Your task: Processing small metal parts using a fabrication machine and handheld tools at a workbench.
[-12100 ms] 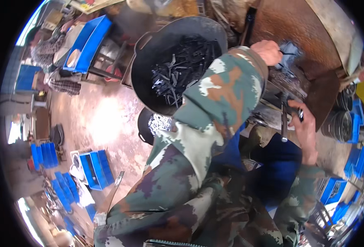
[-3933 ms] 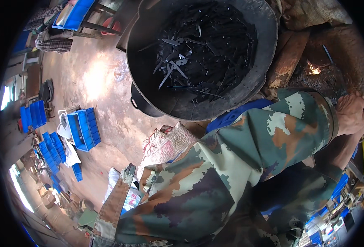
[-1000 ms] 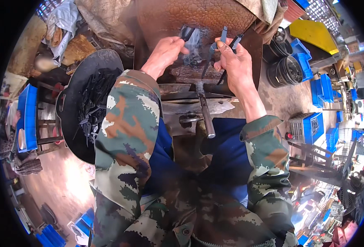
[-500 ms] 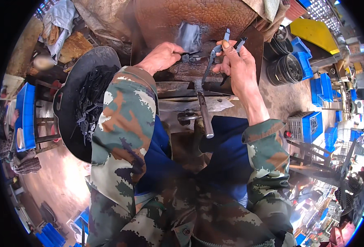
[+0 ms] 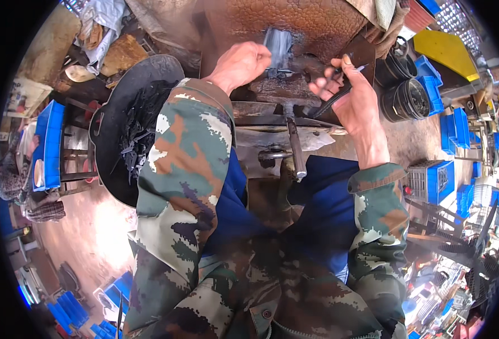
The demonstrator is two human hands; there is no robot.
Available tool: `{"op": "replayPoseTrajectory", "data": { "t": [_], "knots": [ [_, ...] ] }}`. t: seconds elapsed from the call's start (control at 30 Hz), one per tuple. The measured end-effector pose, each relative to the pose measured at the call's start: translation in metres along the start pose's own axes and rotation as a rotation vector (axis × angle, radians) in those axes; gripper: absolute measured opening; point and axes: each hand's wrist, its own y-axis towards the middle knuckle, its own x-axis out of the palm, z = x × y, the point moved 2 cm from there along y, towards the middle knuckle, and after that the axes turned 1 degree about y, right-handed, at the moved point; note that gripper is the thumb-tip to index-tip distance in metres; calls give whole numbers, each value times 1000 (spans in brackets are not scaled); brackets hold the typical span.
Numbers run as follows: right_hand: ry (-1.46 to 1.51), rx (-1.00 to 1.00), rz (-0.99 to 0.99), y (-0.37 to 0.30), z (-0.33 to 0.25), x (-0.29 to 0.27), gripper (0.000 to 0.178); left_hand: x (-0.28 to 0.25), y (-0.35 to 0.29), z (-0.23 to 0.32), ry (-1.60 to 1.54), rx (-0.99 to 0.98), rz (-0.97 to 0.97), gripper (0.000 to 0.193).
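My left hand (image 5: 241,65) is closed, fingertips pressed together beside a shiny, pale-grey worn patch (image 5: 278,45) on the brown machine face. Whatever it may pinch is hidden. Small dark metal pieces (image 5: 280,73) lie on the block just right of these fingertips. My right hand (image 5: 354,99), farther right, has its palm turned up and its fingers curled and blurred. Across it lies a dark, bar-like metal piece (image 5: 334,103), held under the thumb. Between the hands, a rod-shaped handle (image 5: 296,147) sticks out toward me from below the block.
A black pan (image 5: 108,135) heaped with dark metal pieces (image 5: 138,127) stands at my left. Black buckets (image 5: 406,99) and blue crates (image 5: 441,181) are on the right. A blue bin (image 5: 47,146) sits far left. Sacking (image 5: 165,22) hangs around the machine.
My right hand has turned palm-up, and the toothed metal pieces that stood up from its fingers have swung down. My left hand has lifted off the small pieces on the block. The whole view has shifted slightly.
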Motion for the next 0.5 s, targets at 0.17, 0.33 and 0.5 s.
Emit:
{"op": "replayPoseTrajectory", "data": {
  "t": [0.17, 0.33, 0.5],
  "knots": [
    [-159, 80, -70, -13, 26, -6, 19, -14, -2, -14, -58, 32, 259, 27],
    [-768, -160, -141, -49, 37, -20, 20, -2, 9, 9, -53, 64, 240, 27],
    [-1474, -520, -587, -86, 30, -11, 38, -6, 5, 38, -172, -51, 298, 25]
  ]
}}
